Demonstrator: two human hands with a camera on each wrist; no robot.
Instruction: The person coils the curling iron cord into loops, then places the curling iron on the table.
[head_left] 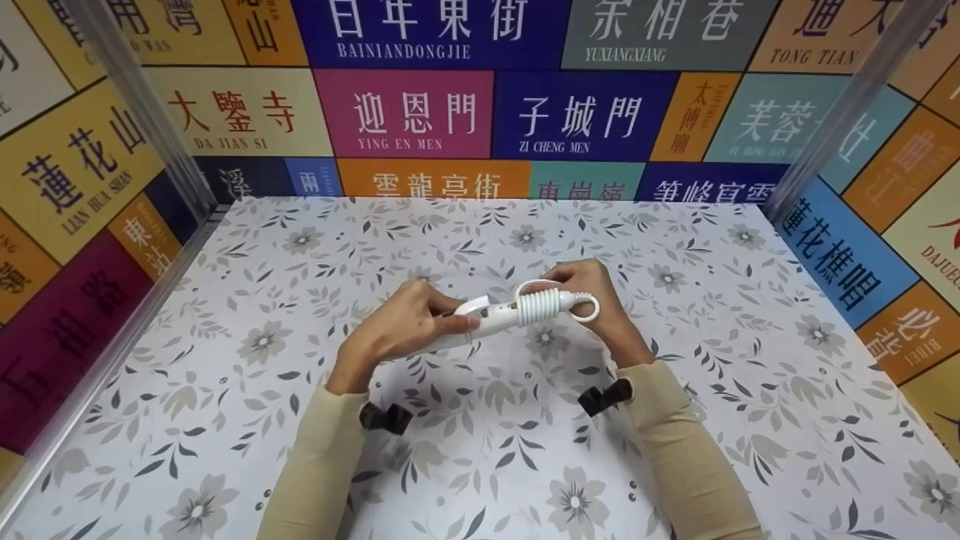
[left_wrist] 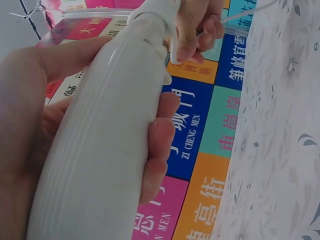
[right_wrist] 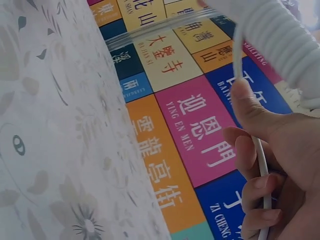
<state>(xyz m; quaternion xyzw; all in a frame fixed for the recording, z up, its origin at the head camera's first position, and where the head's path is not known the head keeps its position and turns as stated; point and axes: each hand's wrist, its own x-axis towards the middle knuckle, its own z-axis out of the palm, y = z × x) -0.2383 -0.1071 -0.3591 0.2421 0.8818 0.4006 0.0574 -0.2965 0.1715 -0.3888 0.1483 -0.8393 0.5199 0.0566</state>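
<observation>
A white hair styling iron (head_left: 501, 321) is held above the table, roughly level, with its cord (head_left: 541, 305) coiled in several turns round its right end. My left hand (head_left: 409, 322) grips the iron's body from the left, the thumb along it. In the left wrist view the fingers curl round the smooth, ridged body (left_wrist: 100, 135). At the coiled end, my right hand (head_left: 592, 296) holds the loose cord. The right wrist view shows this thin white cord (right_wrist: 264, 197) running between thumb and curled fingers, beside the coils (right_wrist: 282, 42). The iron's far left end is partly hidden by the left hand.
A white floral cloth (head_left: 480, 465) covers the table. Colourful panels with Chinese lettering (head_left: 405, 112) stand behind and at both sides. Clear upright edges (head_left: 142, 105) mark the corners. Black devices (head_left: 386, 418) sit at both wrists by the beige sleeves.
</observation>
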